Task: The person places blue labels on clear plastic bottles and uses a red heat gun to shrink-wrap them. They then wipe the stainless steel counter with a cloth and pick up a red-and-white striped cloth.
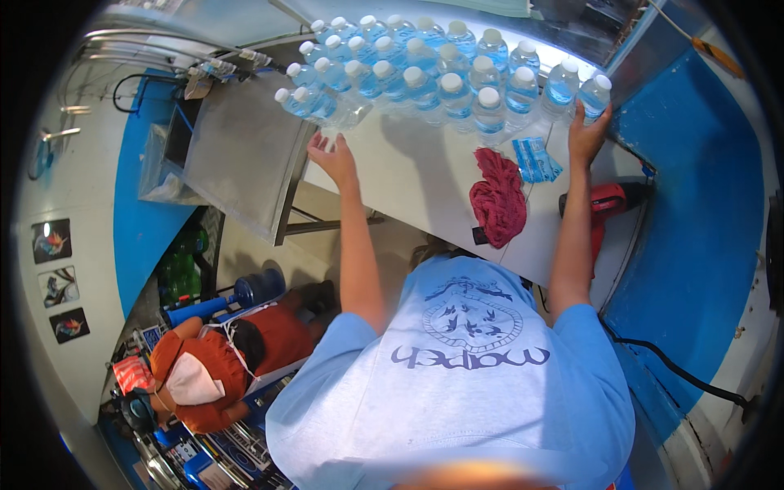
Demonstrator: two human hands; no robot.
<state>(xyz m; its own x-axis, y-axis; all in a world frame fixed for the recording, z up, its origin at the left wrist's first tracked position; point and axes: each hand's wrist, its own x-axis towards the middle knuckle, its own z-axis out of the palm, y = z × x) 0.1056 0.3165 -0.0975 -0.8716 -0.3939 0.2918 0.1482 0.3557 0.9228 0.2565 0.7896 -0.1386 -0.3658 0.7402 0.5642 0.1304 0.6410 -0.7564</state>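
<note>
Nearest, a light blue shirt [465,367] with a dark round print, both bare forearms reaching up from it over the white bench [425,175]. Low on the left, well apart from the arms, another person in an orange top [220,359] with a pale face mask, crouched among blue crates. On the bench between the arms, a crumpled red rag [498,200], just beside it a small blue packet [535,158]; near the right forearm a red power tool [608,200] at the bench edge. Further out, left hand [333,155] spread wide, fingers apart, holding nothing, just short of the nearest corner of the water bottles [441,69]. Right hand [586,135] raised at the far right end of that cluster, fingers closed around the bottle [596,94] there, white cap showing above the fingertips. Bottles standing upright, packed close in rows, white caps, blue labels. Beyond the left hand, a steel tray [237,155] tilted off the bench end, hoses and pipes past it.
</note>
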